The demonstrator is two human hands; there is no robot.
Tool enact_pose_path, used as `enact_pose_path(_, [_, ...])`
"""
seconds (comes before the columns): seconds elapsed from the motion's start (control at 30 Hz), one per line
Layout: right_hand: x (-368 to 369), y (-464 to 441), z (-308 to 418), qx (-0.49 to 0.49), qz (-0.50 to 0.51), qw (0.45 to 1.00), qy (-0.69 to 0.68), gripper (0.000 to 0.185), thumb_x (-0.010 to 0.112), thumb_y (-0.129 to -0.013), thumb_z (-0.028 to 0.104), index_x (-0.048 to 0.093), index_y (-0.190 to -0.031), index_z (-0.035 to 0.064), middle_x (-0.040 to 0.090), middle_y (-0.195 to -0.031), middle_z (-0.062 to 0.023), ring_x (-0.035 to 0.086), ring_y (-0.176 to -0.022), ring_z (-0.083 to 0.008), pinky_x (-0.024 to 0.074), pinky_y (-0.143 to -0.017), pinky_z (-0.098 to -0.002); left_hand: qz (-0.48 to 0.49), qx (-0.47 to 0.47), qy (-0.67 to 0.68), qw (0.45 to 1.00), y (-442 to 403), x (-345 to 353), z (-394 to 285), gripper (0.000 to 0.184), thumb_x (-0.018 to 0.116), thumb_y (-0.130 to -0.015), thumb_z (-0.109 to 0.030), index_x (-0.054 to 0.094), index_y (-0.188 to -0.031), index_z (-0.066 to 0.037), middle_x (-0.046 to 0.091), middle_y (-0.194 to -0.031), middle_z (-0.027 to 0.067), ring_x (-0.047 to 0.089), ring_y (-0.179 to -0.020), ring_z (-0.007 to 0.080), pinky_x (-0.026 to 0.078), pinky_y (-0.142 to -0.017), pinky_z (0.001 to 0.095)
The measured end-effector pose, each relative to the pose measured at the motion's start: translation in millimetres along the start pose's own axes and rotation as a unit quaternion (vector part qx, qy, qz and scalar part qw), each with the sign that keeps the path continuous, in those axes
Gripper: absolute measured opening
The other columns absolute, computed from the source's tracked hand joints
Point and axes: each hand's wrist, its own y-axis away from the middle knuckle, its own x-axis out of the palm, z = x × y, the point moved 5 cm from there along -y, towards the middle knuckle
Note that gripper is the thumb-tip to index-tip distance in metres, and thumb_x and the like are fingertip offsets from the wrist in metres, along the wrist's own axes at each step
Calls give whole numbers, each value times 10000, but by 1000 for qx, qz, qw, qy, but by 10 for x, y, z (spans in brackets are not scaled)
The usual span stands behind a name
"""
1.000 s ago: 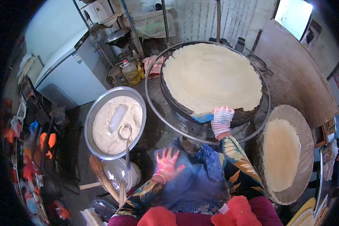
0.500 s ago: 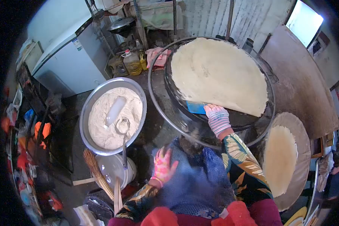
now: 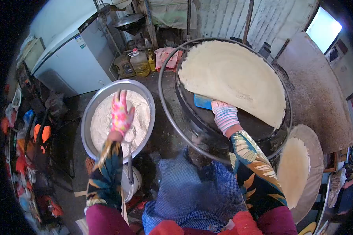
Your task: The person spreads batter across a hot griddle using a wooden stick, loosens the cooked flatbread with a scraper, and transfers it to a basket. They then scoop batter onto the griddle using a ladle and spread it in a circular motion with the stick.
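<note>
My right hand [image 3: 226,116], in a striped glove, is closed on a blue scraper [image 3: 202,101] at the near left of a round black griddle [image 3: 249,123]. Against the scraper lies the edge of a broad, thin pale pancake [image 3: 233,74] that covers most of the griddle. My left hand [image 3: 122,114], in a pink patterned glove, reaches over a metal basin [image 3: 87,129] of thick pale dough or batter [image 3: 142,113]. Its fingers are stretched out and apart. A ladle [image 3: 130,172] leans in this basin, its bowl partly behind my hand.
To the right, a finished-looking pancake [image 3: 293,172] lies on a round mat [image 3: 315,156]. A metal ring [image 3: 165,103] surrounds the griddle. A white bucket [image 3: 135,183] stands below the basin; oil jugs [image 3: 139,62] and a white freezer [image 3: 72,64] are behind it.
My left hand has moved from beside the apron up over the basin, covering the whitish translucent object there. The pancake's near edge has shifted away, baring more griddle around my right hand.
</note>
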Motion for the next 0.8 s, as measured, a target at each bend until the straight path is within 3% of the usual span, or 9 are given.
enact_pose_path(0.17, [73,-177,0,26,78,996,-26,244,449,-862,172,535,-1063,62,617,-1058,-131,616,-968,-248,472,-836,-394,30,3,-92,995,-759,161,79,701,658,-677,-80,381,-1321,-83,347,-1370,190,297,-1293,363,263,-1063,445])
enact_pose_path(0.2, [139,-194,-10,30,77,996,-24,244,449,-862,172,535,-1063,62,617,-1058,-131,616,-968,-248,472,-836,-394,43,40,-119,991,-840,264,54,682,652,-663,-67,406,-1300,-83,355,-1369,179,304,-1293,348,263,-1062,449])
enact_pose_path(0.27, [142,-178,11,16,-35,999,30,222,491,-797,138,558,-1006,108,618,-934,-60,628,-871,-198,482,-765,-368,73,102,-182,975,-947,502,-12,589,587,-688,-46,453,-1259,-89,367,-1377,139,311,-1302,312,255,-1061,470])
enact_pose_path(0.37, [-9,-163,73,25,-22,999,0,210,496,-797,152,564,-991,109,622,-930,-64,626,-862,-196,485,-759,-378,142,181,-248,941,-987,939,-36,524,469,-786,-51,428,-1302,-128,346,-1406,109,283,-1331,282,225,-1084,460])
enact_pose_path(0.53, [-235,152,182,-44,-96,994,-15,222,515,-756,138,583,-966,115,639,-858,-47,631,-783,-201,490,-745,-361,160,162,-222,948,-1065,1268,-101,532,438,-810,-57,383,-1335,-121,324,-1426,109,270,-1341,272,206,-1095,448])
enact_pose_path(0.6, [-480,452,1,-45,20,994,-97,230,529,-716,97,606,-932,116,650,-860,-48,634,-803,-199,480,-764,-361,148,180,-223,947,-1053,1296,-104,522,422,-812,-52,396,-1329,-124,342,-1416,109,272,-1340,273,208,-1096,440])
enact_pose_path(0.67, [-656,992,-391,-84,-119,964,-221,212,531,-684,68,631,-863,120,664,-870,-49,638,-847,-205,473,-774,-362,165,195,-221,941,-1011,1283,-98,541,428,-797,-41,399,-1329,-130,336,-1419,111,272,-1339,276,210,-1095,441])
enact_pose_path(0.8, [-483,1807,-1134,-76,-87,971,-208,219,539,-646,58,636,-815,157,664,-882,-15,634,-879,-194,474,-774,-349,194,275,-214,917,-829,1315,-208,593,483,-759,-34,408,-1328,-183,304,-1443,89,256,-1345,293,198,-1101,460])
